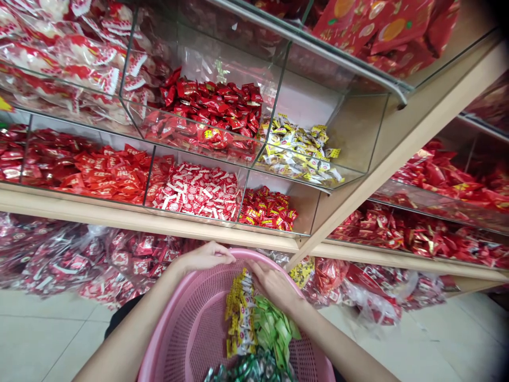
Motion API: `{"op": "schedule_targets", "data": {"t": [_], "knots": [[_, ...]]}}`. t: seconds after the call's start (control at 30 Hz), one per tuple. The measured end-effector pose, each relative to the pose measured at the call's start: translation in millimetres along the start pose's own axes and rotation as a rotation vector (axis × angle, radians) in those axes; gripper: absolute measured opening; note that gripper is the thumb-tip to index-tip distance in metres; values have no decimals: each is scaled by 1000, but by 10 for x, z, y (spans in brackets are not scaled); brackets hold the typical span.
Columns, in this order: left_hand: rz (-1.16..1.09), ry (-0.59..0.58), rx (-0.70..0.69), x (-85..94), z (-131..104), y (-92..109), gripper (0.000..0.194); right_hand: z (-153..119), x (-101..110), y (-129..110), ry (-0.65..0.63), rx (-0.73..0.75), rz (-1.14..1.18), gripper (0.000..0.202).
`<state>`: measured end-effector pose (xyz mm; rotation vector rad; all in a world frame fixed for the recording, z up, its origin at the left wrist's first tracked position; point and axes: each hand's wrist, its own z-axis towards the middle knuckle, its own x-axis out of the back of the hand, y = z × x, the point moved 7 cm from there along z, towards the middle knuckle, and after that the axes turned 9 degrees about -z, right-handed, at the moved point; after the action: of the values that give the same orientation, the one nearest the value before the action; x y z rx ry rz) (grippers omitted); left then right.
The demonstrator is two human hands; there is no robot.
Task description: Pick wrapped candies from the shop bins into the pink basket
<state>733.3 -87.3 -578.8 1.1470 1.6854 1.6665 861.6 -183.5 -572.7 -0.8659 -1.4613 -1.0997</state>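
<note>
A pink plastic basket (191, 318) sits low in the middle of the view. Inside it lie yellow-and-white wrapped candies (241, 318) in a long strip-like row, light green packets (274, 329) to their right, and dark green shiny wrappers (250, 369) at the bottom. My left hand (209, 257) is over the basket's far rim, its fingers pointing right and held close together; what they hold, if anything, is too small to name. My right hand (270, 281) is at the top end of the yellow candies, above the green packets, with its fingertips partly hidden.
Ahead stand wooden shelves (262, 236) with clear bins of red candies (222, 106), yellow-wrapped candies (300, 146) and red-and-white candies (199, 191). Plastic bags of candies (51, 260) lie under the shelves on the tiled floor (40, 334). More bins stand at the right.
</note>
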Motion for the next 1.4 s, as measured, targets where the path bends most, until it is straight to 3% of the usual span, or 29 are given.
{"op": "schedule_targets", "data": {"t": [0.23, 0.33, 0.43, 0.63, 0.73, 0.8, 0.97, 1.13, 1.4], "knots": [[-19, 8, 6, -4, -20, 20, 38, -245, -85, 110, -24, -213, 133, 22], [-11, 7, 5, 1, -26, 12, 36, -316, 87, 185, 59, -200, 194, 27], [-5, 5, -1, 5, -20, 8, 37, -365, 626, 341, 272, -180, 235, 29], [-7, 15, 2, -12, -8, 27, 44, -451, 2250, 731, 834, -181, 102, 25], [-26, 26, 5, -7, -4, 10, 49, -276, 2797, 1049, 899, -270, 68, 24], [-29, 26, -7, -2, 0, -5, 50, -36, 2980, 1298, 809, -371, 83, 23], [-37, 36, -25, 16, -5, -25, 51, 554, 2957, 1696, 490, -648, 177, 32], [-47, 50, -22, 24, -28, 11, 51, 723, 2834, 1663, 489, -702, 247, 33], [-38, 37, -4, 24, -36, 32, 52, 708, 2745, 1697, 403, -739, 294, 58]]}}
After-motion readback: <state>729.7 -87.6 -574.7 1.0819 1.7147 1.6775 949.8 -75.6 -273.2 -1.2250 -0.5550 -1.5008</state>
